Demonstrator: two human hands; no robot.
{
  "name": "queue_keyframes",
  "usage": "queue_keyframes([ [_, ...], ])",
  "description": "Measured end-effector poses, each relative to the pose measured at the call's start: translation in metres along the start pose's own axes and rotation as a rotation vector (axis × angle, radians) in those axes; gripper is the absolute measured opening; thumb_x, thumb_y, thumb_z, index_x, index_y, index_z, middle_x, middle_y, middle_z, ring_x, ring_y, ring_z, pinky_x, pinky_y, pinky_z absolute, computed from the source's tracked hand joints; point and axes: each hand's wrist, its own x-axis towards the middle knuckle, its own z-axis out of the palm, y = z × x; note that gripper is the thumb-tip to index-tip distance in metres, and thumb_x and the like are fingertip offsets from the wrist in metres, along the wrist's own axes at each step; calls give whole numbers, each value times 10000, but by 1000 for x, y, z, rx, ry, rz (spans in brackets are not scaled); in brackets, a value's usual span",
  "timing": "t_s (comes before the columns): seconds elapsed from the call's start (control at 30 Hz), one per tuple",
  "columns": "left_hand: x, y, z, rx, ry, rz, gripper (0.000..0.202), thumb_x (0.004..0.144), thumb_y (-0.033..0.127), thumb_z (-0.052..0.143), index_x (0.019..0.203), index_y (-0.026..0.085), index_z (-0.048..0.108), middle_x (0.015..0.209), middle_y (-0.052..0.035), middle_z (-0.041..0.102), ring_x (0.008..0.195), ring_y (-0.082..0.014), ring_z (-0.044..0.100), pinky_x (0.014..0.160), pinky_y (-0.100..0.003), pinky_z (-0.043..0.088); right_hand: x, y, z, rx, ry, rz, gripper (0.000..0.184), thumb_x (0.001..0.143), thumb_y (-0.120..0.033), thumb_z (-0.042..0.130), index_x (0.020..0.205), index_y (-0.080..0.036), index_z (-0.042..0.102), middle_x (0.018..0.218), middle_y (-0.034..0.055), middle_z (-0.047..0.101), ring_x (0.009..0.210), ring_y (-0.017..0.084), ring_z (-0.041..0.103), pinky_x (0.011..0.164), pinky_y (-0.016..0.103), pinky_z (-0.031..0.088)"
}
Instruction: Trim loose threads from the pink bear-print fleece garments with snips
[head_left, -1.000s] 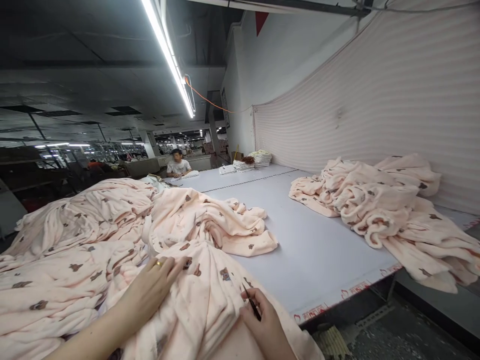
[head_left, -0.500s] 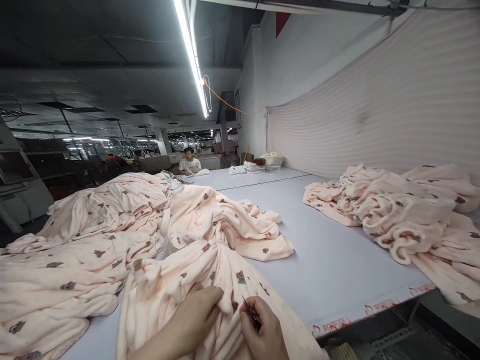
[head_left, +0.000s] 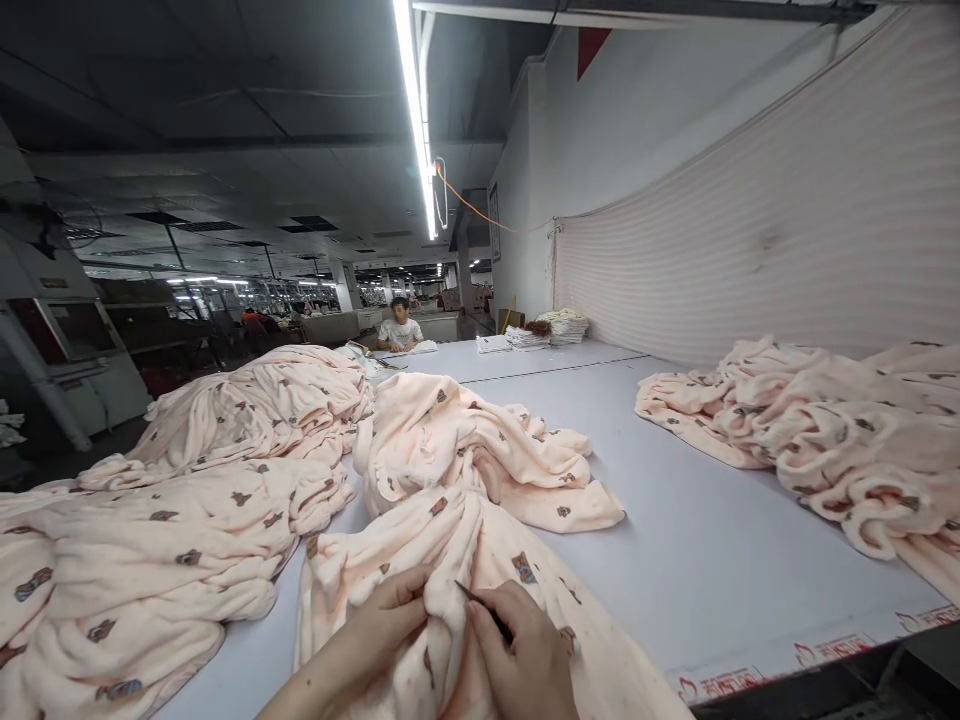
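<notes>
A peach fleece garment or cloth (head_left: 570, 610) with small dark bear-like prints lies bunched in front of me. My left hand (head_left: 386, 625) is closed on a raised fold of it, thumb and fingers pinching the cloth. In my right hand (head_left: 525, 645) is a small dark pair of thread snips (head_left: 489, 612), its tip pointing left at the top of that fold. The right fingers hide most of the tool, so I cannot tell if the blades touch the fabric. Another rumpled part of the fleece (head_left: 420, 430) spreads just beyond my hands.
Heaps of the same fleece lie on the left (head_left: 172, 540) and on the right (head_left: 825, 430) of the pale table (head_left: 675, 560). Folded stacks (head_left: 566, 327) stand at the far end, where a person (head_left: 400, 328) sits. The table's near edge runs along the lower right.
The view has turned a little left. My left hand now holds up a fold of the fleece, and the snips have tilted from upward to leftward, close to it.
</notes>
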Motion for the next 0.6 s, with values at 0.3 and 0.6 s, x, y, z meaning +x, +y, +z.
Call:
queue_keyframes([
  [0.3, -1, 3, 6, 128, 129, 178, 204, 810, 219, 518, 1009, 213, 563, 884, 6, 607, 874, -179, 555, 831, -296, 431, -13, 9, 21, -8, 144, 35, 250, 788, -498, 599, 801, -251, 641, 751, 12, 664, 700, 198, 637, 613, 254, 437],
  [0.6, 9, 29, -13, 158, -53, -60, 170, 700, 143, 475, 679, 186, 638, 703, 32, 588, 733, -169, 526, 724, -271, 398, 18, 23, 7, -69, 197, -17, 149, 851, -230, 477, 890, -226, 621, 874, 46, 661, 832, 207, 610, 745, 275, 436],
])
